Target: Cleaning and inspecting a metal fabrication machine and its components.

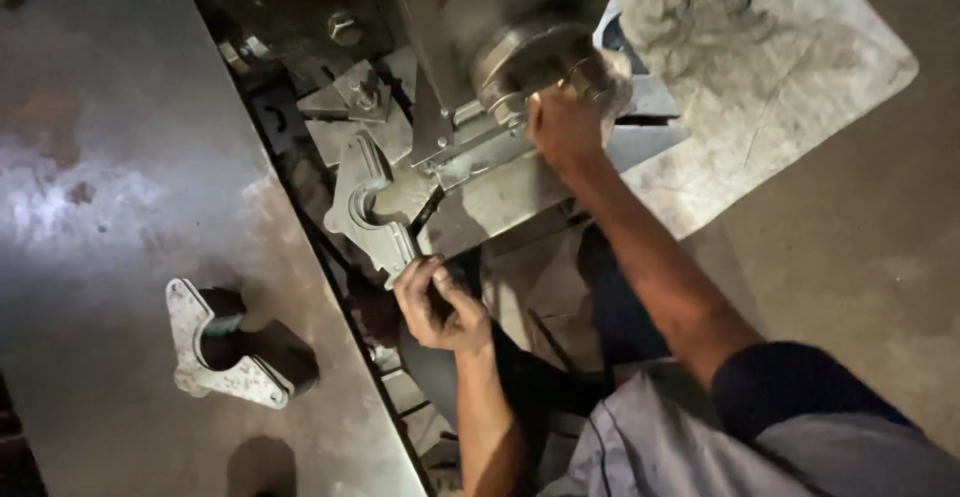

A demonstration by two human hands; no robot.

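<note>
My left hand (438,304) grips the near end of a grey C-shaped metal bracket (364,204) that lies against the base of a metal machine (470,17). My right hand (566,123) is closed on a round metal wheel or knob (530,57) on the side of the machine. A second C-shaped bracket (220,349) lies apart on a large flat steel plate (110,177), to the left of both hands.
Loose metal plates, a hex bolt (343,28) and scrap pieces (355,97) lie around the machine base. A dusty pale sheet (770,47) covers the floor at upper right. My legs and grey garment (690,437) fill the lower right.
</note>
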